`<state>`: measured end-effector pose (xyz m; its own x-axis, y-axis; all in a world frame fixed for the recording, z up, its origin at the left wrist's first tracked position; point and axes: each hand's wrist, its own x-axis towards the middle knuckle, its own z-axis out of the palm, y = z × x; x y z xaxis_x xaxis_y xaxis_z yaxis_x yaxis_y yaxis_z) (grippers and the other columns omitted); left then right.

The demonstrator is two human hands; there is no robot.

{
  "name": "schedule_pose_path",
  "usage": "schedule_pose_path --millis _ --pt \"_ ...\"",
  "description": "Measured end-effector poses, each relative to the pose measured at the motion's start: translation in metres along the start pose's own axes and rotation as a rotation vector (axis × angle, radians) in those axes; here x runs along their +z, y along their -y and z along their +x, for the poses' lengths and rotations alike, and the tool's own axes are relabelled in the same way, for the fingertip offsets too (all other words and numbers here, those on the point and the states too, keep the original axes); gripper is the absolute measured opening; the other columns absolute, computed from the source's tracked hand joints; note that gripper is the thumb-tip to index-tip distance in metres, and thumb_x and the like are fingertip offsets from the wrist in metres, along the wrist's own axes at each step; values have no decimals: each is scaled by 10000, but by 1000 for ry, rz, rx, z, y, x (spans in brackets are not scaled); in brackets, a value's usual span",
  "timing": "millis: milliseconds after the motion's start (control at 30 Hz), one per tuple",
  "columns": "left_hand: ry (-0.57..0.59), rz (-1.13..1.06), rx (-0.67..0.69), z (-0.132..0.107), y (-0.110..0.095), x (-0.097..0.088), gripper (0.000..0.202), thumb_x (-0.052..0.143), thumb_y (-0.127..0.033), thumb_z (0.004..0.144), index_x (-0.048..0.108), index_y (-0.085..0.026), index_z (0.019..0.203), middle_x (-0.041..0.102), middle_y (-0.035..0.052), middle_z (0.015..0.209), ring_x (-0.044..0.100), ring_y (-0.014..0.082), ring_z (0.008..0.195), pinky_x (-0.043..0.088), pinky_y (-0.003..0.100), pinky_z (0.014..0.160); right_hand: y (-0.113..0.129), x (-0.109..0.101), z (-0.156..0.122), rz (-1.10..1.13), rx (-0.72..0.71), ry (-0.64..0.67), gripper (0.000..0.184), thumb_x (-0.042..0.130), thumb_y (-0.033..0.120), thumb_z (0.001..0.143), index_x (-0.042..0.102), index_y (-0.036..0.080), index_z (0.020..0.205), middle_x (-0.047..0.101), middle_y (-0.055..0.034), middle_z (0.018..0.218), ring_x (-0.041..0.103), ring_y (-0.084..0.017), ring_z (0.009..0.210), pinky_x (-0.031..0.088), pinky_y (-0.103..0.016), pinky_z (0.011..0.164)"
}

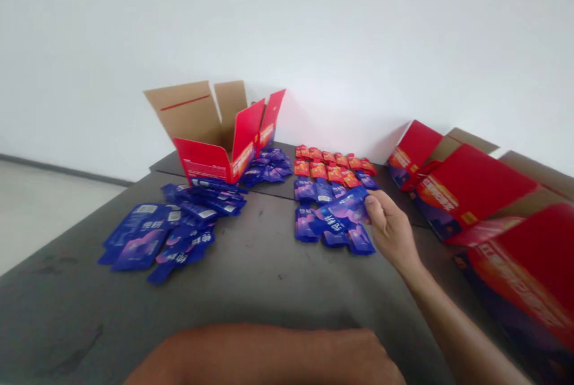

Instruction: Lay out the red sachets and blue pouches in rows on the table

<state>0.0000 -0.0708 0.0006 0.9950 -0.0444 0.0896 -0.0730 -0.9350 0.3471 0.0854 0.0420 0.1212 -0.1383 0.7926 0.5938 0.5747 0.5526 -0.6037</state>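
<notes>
Blue foil sachet [345,208] pinched between thumb and fingers of the right hand [390,232], just above rows of blue sachets [334,235] on a dark grey table [233,289]; the left hand [359,358] is cut off at the near edge, its state impossible to tell.

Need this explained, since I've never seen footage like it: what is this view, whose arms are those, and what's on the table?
There's no machine here. This is one picture from a camera worn on a person's head, looking forward and down, so the bare arms at the bottom are that person's own. Their right hand grips a blue sachet above a neat block of blue sachets, with rows of red sachets just behind. Their left hand sits at the bottom edge, too cut off to show whether it holds anything. The dark grey table also carries a looser heap of blue sachets and, at the back, an open red-printed cardboard carton. More red-printed cartons stand to the right.
</notes>
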Motion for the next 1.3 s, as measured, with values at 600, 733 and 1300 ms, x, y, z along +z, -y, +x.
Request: schedule_pose_path --millis 600,733,1300 --pt "-286 105 -68 -7 -4 35 289 620 -432 901 520 -226 727 605 -56 631 518 137 514 290 335 438 -139 -93 -72 548 981 -142 257 710 175 850 591 194 1077 775 -66 939 785 -187 720 664 -272 673" --pt "-269 86 -70 -8 -7 30 268 639 -382 863 501 -216 705 605 -57 618 530 120 523 313 317 458 -142 -98 -73 566 1034 -171 352 665 132 841 520 208 1152 760 -59 952 786 -191 691 660 -279 636" --pt "-247 74 -114 -8 -13 23 282 643 -350 812 439 -217 671 533 -44 565 480 118 488 346 310 478 -157 -125 -78 410 1147 -145 460 769 140 800 516 199 1181 752 -41 715 780 -236 622 645 -291 588"
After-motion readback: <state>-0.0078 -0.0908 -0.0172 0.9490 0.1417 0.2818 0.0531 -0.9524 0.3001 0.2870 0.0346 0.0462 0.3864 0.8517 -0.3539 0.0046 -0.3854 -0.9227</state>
